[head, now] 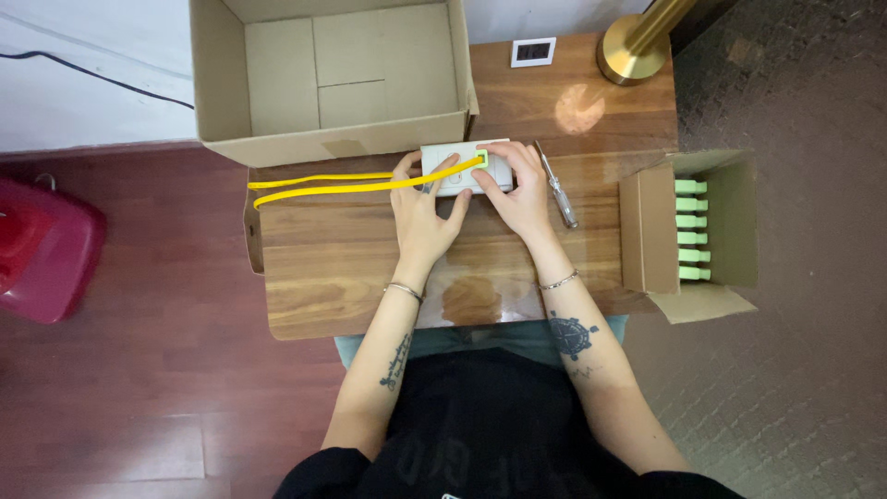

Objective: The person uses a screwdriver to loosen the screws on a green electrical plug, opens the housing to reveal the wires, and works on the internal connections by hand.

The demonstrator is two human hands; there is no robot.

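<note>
A white power strip (462, 171) lies near the far edge of a small wooden table (351, 268). A light green plug (480, 157) sits in it, and its yellow cable (333, 185) runs off to the left. My left hand (423, 212) grips the strip's left end, fingers over the cable. My right hand (519, 189) holds the strip's right end, fingers touching the green plug.
A large open cardboard box (333, 79) stands behind the strip. A screwdriver (557, 189) lies right of my right hand. A smaller open box (688, 231) with several green plugs sits at the right. A brass lamp base (631, 51), small white device (533, 52), red container (42, 249).
</note>
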